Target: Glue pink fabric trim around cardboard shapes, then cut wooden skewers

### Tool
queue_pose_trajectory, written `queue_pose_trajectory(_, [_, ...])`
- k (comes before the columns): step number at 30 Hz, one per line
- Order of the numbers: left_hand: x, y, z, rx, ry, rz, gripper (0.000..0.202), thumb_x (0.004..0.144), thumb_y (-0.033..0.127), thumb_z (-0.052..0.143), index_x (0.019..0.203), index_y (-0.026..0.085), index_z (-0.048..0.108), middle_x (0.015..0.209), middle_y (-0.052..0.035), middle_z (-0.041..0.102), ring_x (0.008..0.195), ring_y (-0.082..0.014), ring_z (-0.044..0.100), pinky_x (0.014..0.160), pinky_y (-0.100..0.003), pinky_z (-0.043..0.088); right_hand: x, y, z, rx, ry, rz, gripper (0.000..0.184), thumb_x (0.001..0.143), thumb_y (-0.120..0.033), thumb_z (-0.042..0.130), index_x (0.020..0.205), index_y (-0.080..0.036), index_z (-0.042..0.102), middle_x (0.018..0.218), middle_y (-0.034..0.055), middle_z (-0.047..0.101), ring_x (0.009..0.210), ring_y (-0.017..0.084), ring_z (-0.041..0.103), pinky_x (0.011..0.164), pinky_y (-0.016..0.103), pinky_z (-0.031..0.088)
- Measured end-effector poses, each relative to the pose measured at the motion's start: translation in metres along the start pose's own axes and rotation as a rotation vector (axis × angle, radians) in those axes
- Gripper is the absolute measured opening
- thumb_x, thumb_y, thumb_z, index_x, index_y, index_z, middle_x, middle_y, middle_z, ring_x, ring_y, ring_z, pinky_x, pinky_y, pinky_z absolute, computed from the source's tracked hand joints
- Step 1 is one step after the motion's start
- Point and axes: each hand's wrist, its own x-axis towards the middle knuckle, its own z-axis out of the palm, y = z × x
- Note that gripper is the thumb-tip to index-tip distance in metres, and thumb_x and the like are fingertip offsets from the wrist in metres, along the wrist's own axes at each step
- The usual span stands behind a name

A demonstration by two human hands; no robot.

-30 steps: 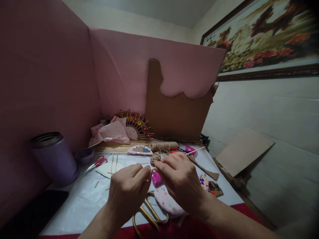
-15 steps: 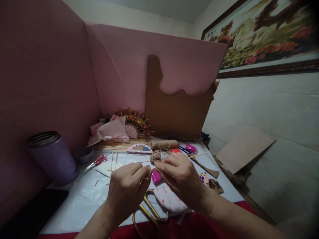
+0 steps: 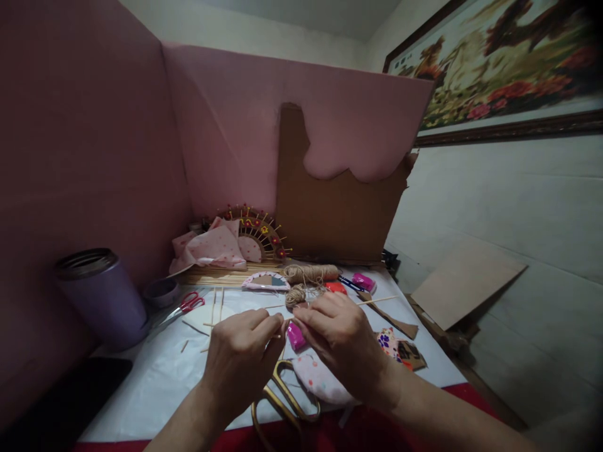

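Observation:
My left hand [image 3: 242, 358] and my right hand [image 3: 342, 336] meet fingertip to fingertip above the white table sheet [image 3: 155, 383]. Both are pinched on a thin wooden stick [image 3: 282, 323] held between them. Just beyond the fingertips lie a ball of jute twine [image 3: 296, 295] and a twine spool [image 3: 311, 273]. Under my hands sit a pink clay block [image 3: 296, 336], a dotted pink fabric piece [image 3: 320, 380] and gold-handled scissors [image 3: 282, 402].
A purple tumbler [image 3: 101, 298] stands at the left with a small cup [image 3: 161, 290] and red scissors [image 3: 186, 304]. A stick-and-flower fan craft [image 3: 257, 232] and pink cloth [image 3: 210, 248] lean against the pink backdrop. Loose sticks [image 3: 214, 307], cardboard scraps [image 3: 391, 320] and a black phone [image 3: 66, 392] lie around.
The hands stay pinched together on the stick, shifting only slightly; the view has drifted a little.

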Motion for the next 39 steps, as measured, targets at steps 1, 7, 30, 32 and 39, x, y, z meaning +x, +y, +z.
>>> queue_pose_trajectory(1, [0.000,0.000,0.000,0.006,0.002,0.001,0.023,0.082,0.017,0.052,0.059,0.018,0.053,0.051,0.0027,0.050,0.046,-0.0104,0.046,0.049,-0.024,0.030,0.000,-0.002,0.000,-0.011,0.006,0.007,0.026,0.092,-0.023,0.043,0.085,-0.016,0.067,0.069,0.0055,0.062,0.067,0.018,0.049,0.064,0.029,0.033])
queue_pose_trajectory(7, [0.000,0.003,0.001,0.062,-0.038,-0.013,0.025,0.082,0.018,0.051,0.057,0.018,0.051,0.051,0.0024,0.050,0.045,-0.0110,0.047,0.049,-0.025,0.030,-0.003,-0.010,0.003,-0.089,0.021,0.050,0.025,0.091,-0.022,0.045,0.081,-0.016,0.067,0.067,0.0056,0.061,0.066,0.018,0.050,0.063,0.030,0.033])
queue_pose_trajectory(30, [0.006,-0.001,-0.012,-0.710,-0.224,-0.337,0.023,0.082,0.028,0.056,0.063,0.017,0.062,0.050,0.0033,0.051,0.047,-0.0087,0.042,0.047,-0.021,0.032,0.008,0.011,-0.014,0.704,-0.147,0.211,0.022,0.083,-0.029,0.060,0.071,-0.014,0.070,0.057,0.0011,0.059,0.052,0.012,0.051,0.051,0.024,0.038])
queue_pose_trajectory(32, [0.006,0.000,-0.014,-0.854,-0.200,-0.409,0.022,0.080,0.030,0.059,0.063,0.017,0.064,0.050,0.0032,0.049,0.048,-0.0088,0.040,0.047,-0.021,0.032,0.007,0.007,-0.012,0.898,-0.138,0.330,0.023,0.081,-0.034,0.062,0.071,-0.014,0.070,0.057,0.0008,0.058,0.050,0.011,0.050,0.048,0.025,0.038])
queue_pose_trajectory(39, [0.006,-0.006,-0.008,-1.336,-0.235,-0.812,0.025,0.071,0.037,0.068,0.059,0.015,0.062,0.042,0.0057,0.041,0.041,-0.0053,0.030,0.041,-0.020,0.018,0.007,0.009,-0.006,1.348,-0.015,0.735,0.025,0.072,-0.037,0.071,0.064,-0.014,0.065,0.049,-0.0042,0.050,0.044,0.005,0.035,0.042,0.020,0.026])
